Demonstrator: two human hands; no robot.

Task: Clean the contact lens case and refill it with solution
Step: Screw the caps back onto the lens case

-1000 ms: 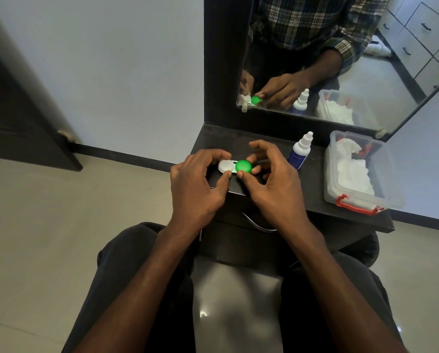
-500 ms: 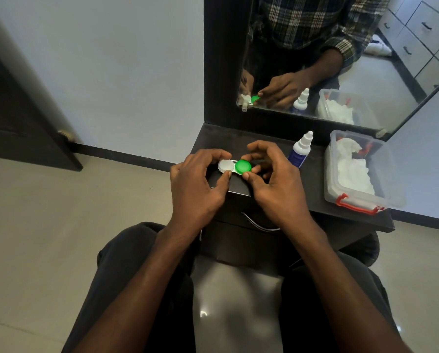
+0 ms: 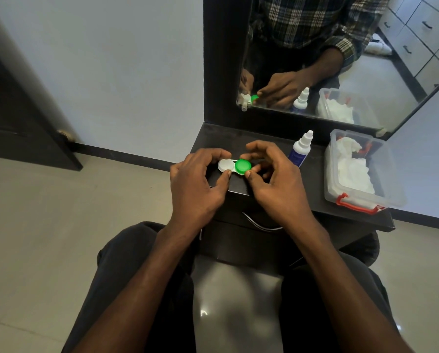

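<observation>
A contact lens case [image 3: 226, 165] with one white cap and one green cap [image 3: 242, 166] is held just above the black shelf [image 3: 312, 200]. My left hand [image 3: 195, 184] pinches the white end between thumb and fingers. My right hand [image 3: 277, 182] has thumb and fingertips around the green cap. A white-and-blue solution bottle [image 3: 300, 150] with its white nozzle cap on stands upright just right of my right hand.
A clear plastic box [image 3: 361, 171] with red latches, holding white tissue, sits at the shelf's right end. A mirror [image 3: 340, 59] rises behind the shelf. A dark door [image 3: 22, 118] is at the left. My knees are under the shelf edge.
My right fingers have shifted around the green cap, the thumb sliding under its front edge. The case and my left hand stay almost where they were.
</observation>
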